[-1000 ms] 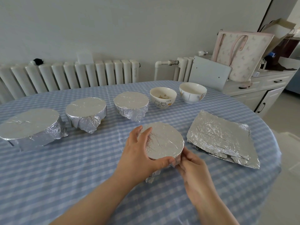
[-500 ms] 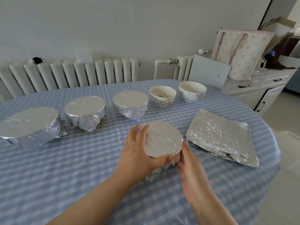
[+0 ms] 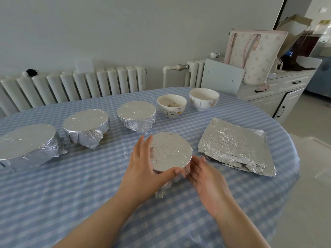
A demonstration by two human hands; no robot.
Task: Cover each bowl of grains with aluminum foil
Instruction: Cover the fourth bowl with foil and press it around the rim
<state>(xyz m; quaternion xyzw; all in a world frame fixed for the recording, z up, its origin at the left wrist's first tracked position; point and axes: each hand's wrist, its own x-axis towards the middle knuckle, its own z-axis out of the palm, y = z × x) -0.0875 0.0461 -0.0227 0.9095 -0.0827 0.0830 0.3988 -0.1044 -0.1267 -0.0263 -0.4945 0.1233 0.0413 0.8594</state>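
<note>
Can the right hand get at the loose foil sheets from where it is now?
Probably yes: the right hand is at the near bowl, and the foil sheets lie just beyond it on bare tablecloth, nothing between.

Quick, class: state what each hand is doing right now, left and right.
Left hand: curled round the foil-covered bowl, holding it.
Right hand: open, straight fingers pressing the foil at the bowl's side.

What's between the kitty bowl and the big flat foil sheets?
Only bare checked tablecloth, seen from the head camera, between the cat-print bowl and the foil sheets.
</note>
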